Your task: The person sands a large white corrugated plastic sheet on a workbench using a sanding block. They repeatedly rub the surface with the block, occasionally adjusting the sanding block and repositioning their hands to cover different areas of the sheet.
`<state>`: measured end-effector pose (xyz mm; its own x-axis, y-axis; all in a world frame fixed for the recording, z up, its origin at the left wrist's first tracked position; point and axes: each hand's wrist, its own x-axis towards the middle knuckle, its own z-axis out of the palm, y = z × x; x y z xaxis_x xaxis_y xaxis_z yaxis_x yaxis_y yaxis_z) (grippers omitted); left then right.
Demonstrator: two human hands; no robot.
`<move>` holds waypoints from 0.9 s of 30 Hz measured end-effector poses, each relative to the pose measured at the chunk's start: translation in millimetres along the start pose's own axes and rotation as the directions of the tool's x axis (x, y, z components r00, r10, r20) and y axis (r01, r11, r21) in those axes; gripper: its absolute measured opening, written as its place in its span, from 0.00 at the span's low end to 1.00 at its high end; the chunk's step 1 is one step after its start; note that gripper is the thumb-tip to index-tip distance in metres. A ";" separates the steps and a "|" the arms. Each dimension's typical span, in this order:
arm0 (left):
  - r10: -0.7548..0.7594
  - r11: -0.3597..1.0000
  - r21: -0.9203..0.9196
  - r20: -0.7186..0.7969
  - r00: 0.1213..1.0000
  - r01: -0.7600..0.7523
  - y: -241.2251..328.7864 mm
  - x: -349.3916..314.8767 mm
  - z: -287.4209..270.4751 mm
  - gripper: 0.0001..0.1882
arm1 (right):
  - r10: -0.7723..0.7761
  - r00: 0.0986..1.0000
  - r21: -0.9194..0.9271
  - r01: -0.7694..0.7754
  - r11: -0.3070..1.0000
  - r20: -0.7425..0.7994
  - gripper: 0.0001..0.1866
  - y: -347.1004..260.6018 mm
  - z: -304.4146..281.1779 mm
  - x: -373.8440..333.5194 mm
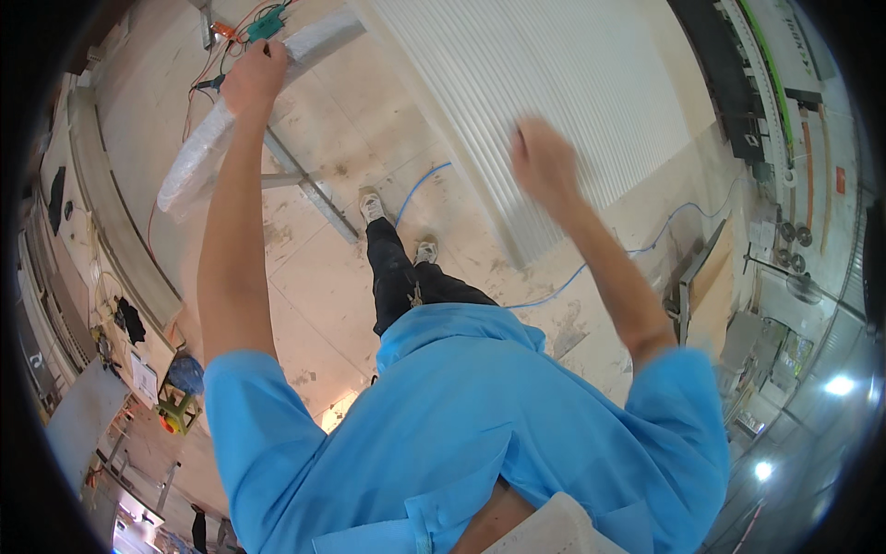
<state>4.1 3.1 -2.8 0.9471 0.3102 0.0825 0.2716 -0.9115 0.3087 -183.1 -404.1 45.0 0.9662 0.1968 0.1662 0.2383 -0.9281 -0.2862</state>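
Note:
My left hand (257, 78) is closed in a fist at the upper left, right over a long tube-like bundle (201, 152) wrapped in clear, wrinkled plastic film. The bundle runs slantwise behind the hand and up to the right. Whether the fingers pinch the film or something else is hidden. My right hand (546, 168), a little blurred by motion, has its fingers curled in, and nothing shows in it. It hovers in front of the near edge of a wide stack of white ribbed panels (563, 74); I cannot tell whether it touches them.
Metal bars (309, 189) stand below the wrapped bundle. A blue hose (563, 284) trails over the tiled floor (318, 268) near my feet. Cables and a green tool (266, 23) lie at the top left. A long machine (738, 83) stands right, a workbench (120, 305) left.

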 end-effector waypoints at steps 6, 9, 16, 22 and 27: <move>-0.010 0.999 0.050 -0.007 1.000 0.010 1.0 3.3 2.3 0.27 | 0.222 0.964 0.098 -0.238 0.966 0.145 0.05 -12.0 -87.8 -157.3; 0.022 0.999 0.044 -0.013 1.000 -0.021 -1.3 3.4 1.7 0.27 | 0.397 0.911 0.298 -0.411 0.862 0.108 0.04 -12.4 -79.4 -145.6; 0.010 1.000 0.005 -0.002 1.000 -0.010 1.4 -1.7 -0.2 0.26 | 0.191 0.981 0.086 -0.189 0.978 -0.020 0.03 -23.8 -51.4 -118.3; 0.002 0.999 -0.041 -0.014 1.000 -0.003 7.1 -7.5 -7.9 0.22 | -0.025 0.991 -0.048 0.018 0.999 -0.133 0.03 -25.2 2.0 1.5; 0.041 0.996 -0.077 -0.058 0.997 -0.045 9.6 -8.2 -10.3 0.20 | -0.132 0.975 -0.081 0.119 0.990 -0.181 0.05 -42.1 65.9 226.3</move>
<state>-2.8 -5.4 9.3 0.9458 0.2879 0.1500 0.2144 -0.9010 0.3772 32.0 -299.7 32.5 0.8924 0.2570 0.3708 0.3429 -0.9205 -0.1874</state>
